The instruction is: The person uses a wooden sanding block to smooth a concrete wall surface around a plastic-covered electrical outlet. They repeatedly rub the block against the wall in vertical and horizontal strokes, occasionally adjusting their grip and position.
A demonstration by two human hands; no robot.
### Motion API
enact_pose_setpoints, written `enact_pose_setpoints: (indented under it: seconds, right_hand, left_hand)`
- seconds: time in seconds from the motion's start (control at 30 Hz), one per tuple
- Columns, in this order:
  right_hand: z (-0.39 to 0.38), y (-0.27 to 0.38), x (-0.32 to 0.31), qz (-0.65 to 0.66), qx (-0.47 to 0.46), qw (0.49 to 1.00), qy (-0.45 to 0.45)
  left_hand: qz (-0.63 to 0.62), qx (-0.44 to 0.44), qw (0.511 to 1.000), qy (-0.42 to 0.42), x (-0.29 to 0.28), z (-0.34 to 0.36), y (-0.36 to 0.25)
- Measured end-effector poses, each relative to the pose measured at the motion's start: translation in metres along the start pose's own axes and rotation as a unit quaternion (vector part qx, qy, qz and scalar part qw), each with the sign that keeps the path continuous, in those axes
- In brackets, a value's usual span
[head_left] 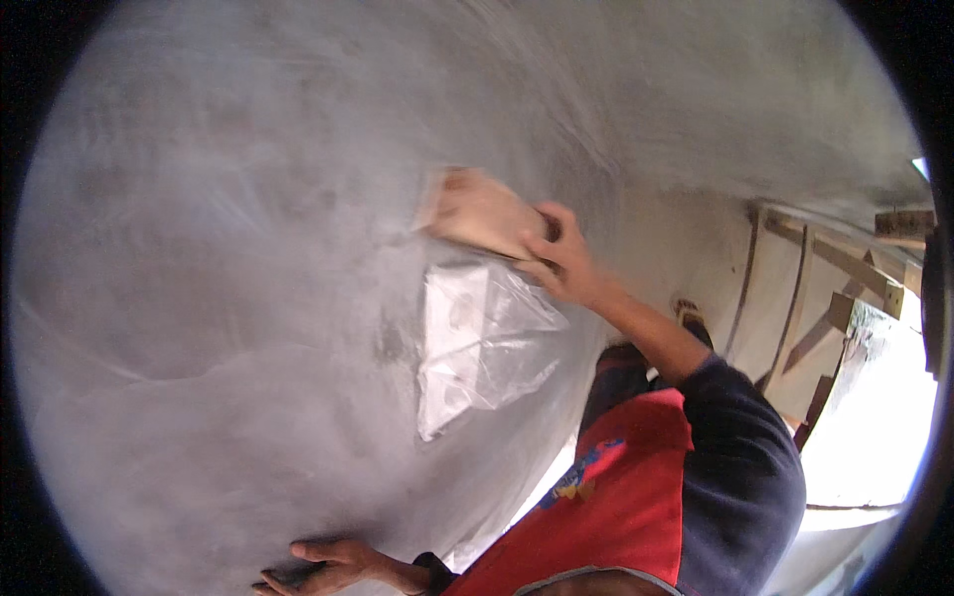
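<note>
My right hand [561, 256] grips one end of a tan rectangular block [484, 212], perhaps a wooden float or sanding block; motion smears it. The block lies along the grey plastered wall [199, 248], its far end pale. Just below it on the wall is a white rectangular plate [452, 343], like a socket plate, under clear crinkled plastic [522, 343]. Down at the lower left, my left hand [333, 568] has its fingers stretched out, dark at the palm, close to the wall; whether it presses on the surface I cannot tell.
Wooden boards and beams [825, 263] form a frame at the right, beside a bright opening [865, 417]. Another grey plastered surface [755, 89] meets the wall at the upper right. My foot [686, 310] shows on the pale floor [676, 238].
</note>
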State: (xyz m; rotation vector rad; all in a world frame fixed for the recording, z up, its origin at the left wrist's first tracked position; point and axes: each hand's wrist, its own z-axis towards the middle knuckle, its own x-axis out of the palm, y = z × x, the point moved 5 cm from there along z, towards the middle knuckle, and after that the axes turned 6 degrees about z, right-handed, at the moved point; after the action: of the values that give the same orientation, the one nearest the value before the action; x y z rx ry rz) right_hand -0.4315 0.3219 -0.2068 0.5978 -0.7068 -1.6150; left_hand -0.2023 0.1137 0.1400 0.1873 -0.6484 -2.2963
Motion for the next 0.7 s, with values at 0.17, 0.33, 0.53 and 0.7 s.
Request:
enact_pose_setpoints:
  seconds: [0.17,0.33,0.53,0.7]
  right_hand:
    - [0.004,-0.005,0.002,-0.002,0.061,0.995,-0.074]
    - [0.146,0.105,-0.013,0.023,-0.047,0.994,-0.094]
    - [0.128,0.127,0.011,-0.028,-0.134,0.989,-0.050]
    - [0.228,0.145,-0.021,-0.031,-0.018,0.991,-0.128]
  left_hand:
    - [0.016,-0.016,1.000,0.005,-0.017,0.018,0.000]
    - [0.019,-0.003,0.999,0.040,-0.012,0.017,-0.003]
    - [-0.005,-0.069,0.997,0.032,-0.020,0.001,0.015]
    - [-0.026,-0.088,0.995,0.048,-0.015,0.003,0.022]
